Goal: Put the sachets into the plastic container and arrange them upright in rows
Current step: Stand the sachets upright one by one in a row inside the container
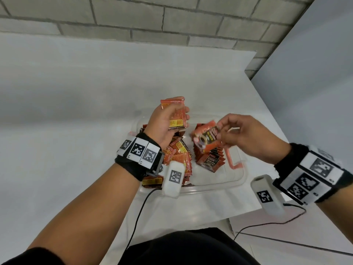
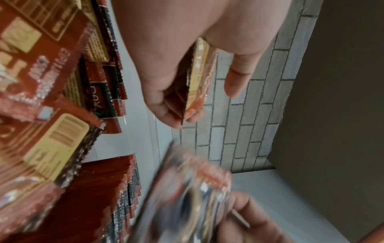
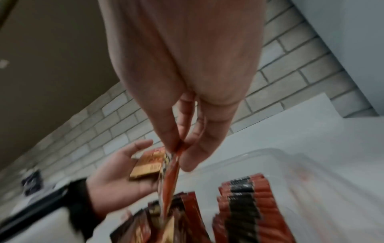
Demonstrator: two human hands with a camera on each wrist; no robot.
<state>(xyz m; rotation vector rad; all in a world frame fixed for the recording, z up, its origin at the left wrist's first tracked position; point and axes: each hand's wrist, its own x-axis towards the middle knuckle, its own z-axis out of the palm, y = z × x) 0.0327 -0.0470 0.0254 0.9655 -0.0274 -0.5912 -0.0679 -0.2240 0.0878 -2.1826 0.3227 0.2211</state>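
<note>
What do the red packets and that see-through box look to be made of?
Sachets: probably foil-laminated plastic film, glossy, with crimped serrated edges that glint in the left wrist view. Plastic container: clear, smooth rigid plastic, since the white table shows through its walls; its orange latch looks like opaque plastic.

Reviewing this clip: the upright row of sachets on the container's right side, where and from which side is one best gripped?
Probably by its top edge, from above. The row stands packed face to face in the container, so only the top edges are free. The right hand pinches its sachet by an edge likewise.
</note>
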